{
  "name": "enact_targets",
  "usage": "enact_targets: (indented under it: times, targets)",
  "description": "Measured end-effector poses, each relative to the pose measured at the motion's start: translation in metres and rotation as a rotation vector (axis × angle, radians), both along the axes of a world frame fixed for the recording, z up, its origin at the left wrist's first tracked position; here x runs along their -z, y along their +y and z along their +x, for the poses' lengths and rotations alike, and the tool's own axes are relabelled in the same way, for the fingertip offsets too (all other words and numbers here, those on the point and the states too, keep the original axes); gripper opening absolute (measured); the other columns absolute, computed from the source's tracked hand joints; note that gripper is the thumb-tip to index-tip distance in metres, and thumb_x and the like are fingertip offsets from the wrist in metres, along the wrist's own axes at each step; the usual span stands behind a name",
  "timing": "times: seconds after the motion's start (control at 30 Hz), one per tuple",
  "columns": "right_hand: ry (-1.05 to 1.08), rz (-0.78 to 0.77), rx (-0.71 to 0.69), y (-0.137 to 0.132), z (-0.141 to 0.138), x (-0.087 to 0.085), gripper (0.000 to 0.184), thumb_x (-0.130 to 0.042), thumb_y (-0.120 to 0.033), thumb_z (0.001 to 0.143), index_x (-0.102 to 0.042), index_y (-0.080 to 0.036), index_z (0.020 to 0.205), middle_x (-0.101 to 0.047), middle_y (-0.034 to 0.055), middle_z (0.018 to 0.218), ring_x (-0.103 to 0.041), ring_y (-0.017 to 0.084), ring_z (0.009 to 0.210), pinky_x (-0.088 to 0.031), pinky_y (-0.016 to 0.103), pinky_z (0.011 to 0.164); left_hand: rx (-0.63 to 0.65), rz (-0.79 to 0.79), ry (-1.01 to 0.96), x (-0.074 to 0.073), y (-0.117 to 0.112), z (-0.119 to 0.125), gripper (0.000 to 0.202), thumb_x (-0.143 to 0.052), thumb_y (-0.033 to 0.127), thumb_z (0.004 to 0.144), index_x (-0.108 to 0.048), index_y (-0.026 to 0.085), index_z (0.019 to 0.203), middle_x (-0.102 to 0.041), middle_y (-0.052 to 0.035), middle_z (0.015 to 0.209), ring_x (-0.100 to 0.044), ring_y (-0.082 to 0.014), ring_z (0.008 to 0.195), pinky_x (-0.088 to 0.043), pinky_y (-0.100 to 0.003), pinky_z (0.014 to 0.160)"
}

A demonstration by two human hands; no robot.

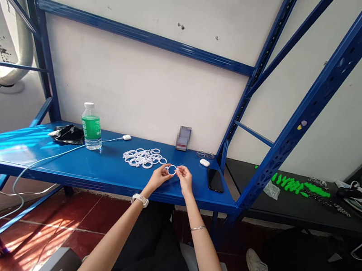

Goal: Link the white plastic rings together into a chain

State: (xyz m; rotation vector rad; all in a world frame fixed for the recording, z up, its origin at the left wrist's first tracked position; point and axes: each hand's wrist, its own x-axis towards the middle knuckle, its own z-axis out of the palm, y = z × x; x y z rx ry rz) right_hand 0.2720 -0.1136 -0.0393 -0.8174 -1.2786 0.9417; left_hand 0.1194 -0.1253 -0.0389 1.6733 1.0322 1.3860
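Note:
Both hands meet over the blue bench [60, 160] and pinch one small white ring [172, 169] between them. My left hand [159, 177], with a white watch on the wrist, grips the ring's left side. My right hand [185, 178], with a thin bracelet on the wrist, grips its right side. Just behind and left of the hands lies a pile of several white rings [143, 157].
A green-labelled water bottle [92, 127] and a black bag [67, 133] stand at the left, with a white cable [39, 161] trailing off the bench. A black phone [215, 180], earbud case [204, 162] and glasses [204, 154] lie to the right. Green parts [296, 186] cover the neighbouring black table.

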Motion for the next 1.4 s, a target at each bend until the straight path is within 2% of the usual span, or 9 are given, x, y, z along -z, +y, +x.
enact_targets:
  times: [0.53,0.77,0.93,1.2,1.4]
  targets:
    - [0.049,-0.004,0.017,0.003,-0.002,0.003,0.042,-0.077,-0.058,0.066,-0.061,-0.021,0.079,-0.068,0.0038,0.078,-0.067,0.023,0.082,-0.051,0.033,0.073,0.001,0.002,0.024,-0.0037,-0.0028,-0.0003,0.061,-0.072,0.051,0.071,-0.062,0.016,0.12,-0.061,0.0024,0.067,-0.057,-0.0137,0.059,-0.046,-0.026,0.059]
    - [0.059,-0.013,0.039,0.0049,-0.0026,0.0042,0.045,-0.077,-0.062,0.063,-0.063,-0.021,0.078,-0.068,0.0038,0.076,-0.066,0.022,0.078,-0.051,0.033,0.072,0.003,-0.002,0.029,-0.003,-0.0015,-0.0005,0.062,-0.071,0.053,0.071,-0.062,0.016,0.12,-0.059,0.0026,0.067,-0.057,-0.014,0.06,-0.046,-0.026,0.06]
    - [0.084,-0.054,0.068,0.0071,-0.0024,0.0055,0.048,-0.079,-0.062,0.06,-0.065,-0.021,0.081,-0.068,0.0044,0.076,-0.064,0.021,0.072,-0.052,0.034,0.071,0.005,-0.012,0.01,-0.003,-0.0021,-0.0004,0.062,-0.07,0.056,0.073,-0.063,0.016,0.12,-0.063,-0.0002,0.07,-0.061,-0.0162,0.064,-0.049,-0.028,0.063]
    - [0.115,-0.076,0.075,0.007,-0.0026,0.006,0.05,-0.08,-0.062,0.059,-0.066,-0.019,0.082,-0.07,0.0058,0.078,-0.065,0.021,0.074,-0.053,0.035,0.073,-0.018,-0.023,0.041,-0.0061,-0.0043,-0.0007,0.052,-0.069,0.061,0.073,-0.07,0.017,0.1,-0.069,-0.0042,0.073,-0.064,-0.0189,0.067,-0.052,-0.029,0.063]
    - [0.126,-0.079,0.065,0.0065,-0.0027,0.0053,0.048,-0.08,-0.06,0.061,-0.066,-0.02,0.083,-0.07,0.0054,0.077,-0.066,0.021,0.074,-0.053,0.034,0.072,-0.024,-0.031,0.031,-0.0075,-0.005,0.0004,0.051,-0.068,0.066,0.07,-0.069,0.017,0.083,-0.069,-0.0048,0.068,-0.064,-0.0201,0.064,-0.053,-0.031,0.063]
